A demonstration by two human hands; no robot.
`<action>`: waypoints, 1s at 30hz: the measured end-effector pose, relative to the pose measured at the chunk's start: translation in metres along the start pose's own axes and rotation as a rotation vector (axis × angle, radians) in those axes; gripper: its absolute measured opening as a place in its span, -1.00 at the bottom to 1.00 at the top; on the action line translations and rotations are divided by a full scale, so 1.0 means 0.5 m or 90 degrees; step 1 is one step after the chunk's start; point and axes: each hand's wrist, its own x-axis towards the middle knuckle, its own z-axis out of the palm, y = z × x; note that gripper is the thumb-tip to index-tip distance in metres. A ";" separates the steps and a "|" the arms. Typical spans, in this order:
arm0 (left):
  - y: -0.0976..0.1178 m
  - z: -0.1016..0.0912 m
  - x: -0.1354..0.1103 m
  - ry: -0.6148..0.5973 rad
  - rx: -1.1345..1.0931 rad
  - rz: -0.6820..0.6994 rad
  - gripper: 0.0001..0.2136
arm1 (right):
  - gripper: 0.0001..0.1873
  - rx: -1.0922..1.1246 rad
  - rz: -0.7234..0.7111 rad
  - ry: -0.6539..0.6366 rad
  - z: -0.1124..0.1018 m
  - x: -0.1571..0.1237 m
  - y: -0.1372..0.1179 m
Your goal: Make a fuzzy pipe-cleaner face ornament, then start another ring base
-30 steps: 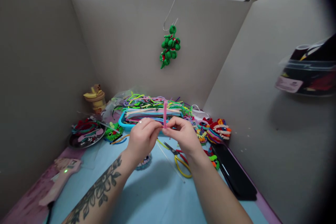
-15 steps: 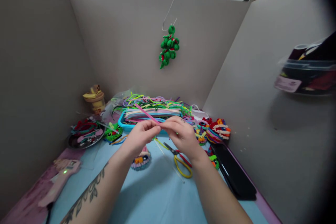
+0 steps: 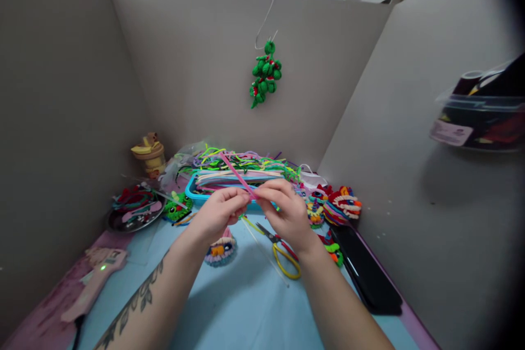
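A pink pipe cleaner (image 3: 234,171) slants up and to the left from between my fingers, above the table. My left hand (image 3: 220,212) pinches its lower part. Close beside it, my right hand (image 3: 285,212) grips the lower end between thumb and fingers. Below my hands, a fuzzy pink, blue and orange figure with an eye (image 3: 221,250) lies on the light blue table cover (image 3: 246,306). Scissors with yellow and red handles (image 3: 283,254) rest by my right wrist, partly open. Alongside them runs a thin pale stick (image 3: 266,254).
Behind my hands stands a blue tray (image 3: 192,190) of pipe cleaners, with a loose heap (image 3: 246,159) beyond. At left are a metal bowl (image 3: 135,221) and a pink glue gun (image 3: 96,284). Fuzzy figures (image 3: 342,205) and a black case (image 3: 369,273) are at right. Grey panels surround the table.
The pink pipe cleaner has turned steeper, its free tip shifting right and up. Both hands stay close together, with the right fingers slightly changed in position.
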 end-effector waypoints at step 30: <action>-0.009 -0.006 -0.005 0.086 0.731 0.487 -0.82 | -0.88 0.024 0.163 -0.120 0.002 0.003 0.013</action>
